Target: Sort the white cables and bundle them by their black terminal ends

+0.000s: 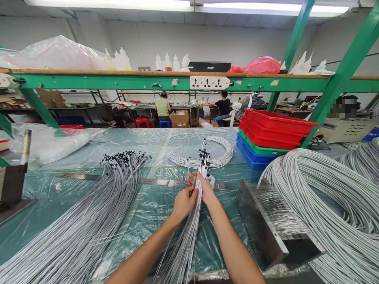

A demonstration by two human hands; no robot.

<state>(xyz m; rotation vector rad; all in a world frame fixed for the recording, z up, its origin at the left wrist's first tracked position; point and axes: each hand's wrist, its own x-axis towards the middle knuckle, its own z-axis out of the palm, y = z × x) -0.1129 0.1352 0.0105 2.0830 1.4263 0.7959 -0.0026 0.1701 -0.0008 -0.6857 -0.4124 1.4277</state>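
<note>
In the middle of the bench, a bundle of thin grey cables (194,221) with black connectors (204,157) at its far end runs away from me. My right hand (203,187) is closed around this bundle just below the connectors. My left hand (185,203) is closed at the bundle's left side, its fingers pinching thin cable there; how many strands it holds is hidden. A larger spread of similar cables (109,197), also tipped with black connectors, lies to the left. Just behind my hands is a coil of white cable (223,148).
Stacked red, green and blue trays (272,130) stand at the right, behind a metal channel block (266,221) and big cable coils (325,189). A steel ruler (162,182) lies across the bench. A green shelf beam (118,82) crosses overhead. Two people sit farther back.
</note>
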